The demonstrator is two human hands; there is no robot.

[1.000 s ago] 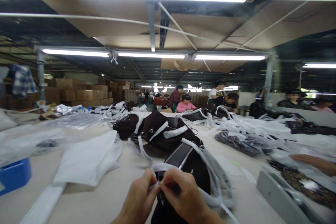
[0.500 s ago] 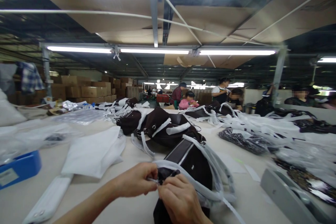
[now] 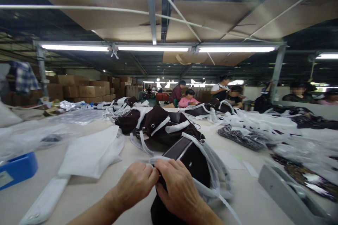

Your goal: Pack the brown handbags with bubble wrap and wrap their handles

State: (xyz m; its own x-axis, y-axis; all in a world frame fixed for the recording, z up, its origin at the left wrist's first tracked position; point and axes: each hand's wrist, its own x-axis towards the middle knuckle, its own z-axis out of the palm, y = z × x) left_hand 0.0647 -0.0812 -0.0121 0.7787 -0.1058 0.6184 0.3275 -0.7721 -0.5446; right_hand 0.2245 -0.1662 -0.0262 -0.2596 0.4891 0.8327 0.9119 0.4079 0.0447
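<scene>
A dark brown bag (image 3: 196, 161) lies on the table in front of me, its straps wrapped in white padding (image 3: 215, 168). My left hand (image 3: 138, 181) is closed at the bag's near left edge, its fingers curled and hiding what they pinch. Right beside it, my right hand (image 3: 179, 186) bends over the bag's edge, fingers curled over the dark fabric and the thumb underneath. The two hands meet at the fingertips. Behind this bag, more dark brown bags (image 3: 158, 126) with white-wrapped straps are piled.
White sheets (image 3: 89, 151) and a blue box-shaped object (image 3: 17, 170) lie to the left, near a white strip (image 3: 44, 200). To the right stand a grey tape dispenser (image 3: 287, 193) and plastic-wrapped goods (image 3: 243, 137). Co-workers (image 3: 188, 99) are at the far side, cartons (image 3: 91, 89) at back left.
My left hand has turned over, its back now upward and closer to the right hand. My right hand has shifted up and spread over the bag's edge. The view moved slightly.
</scene>
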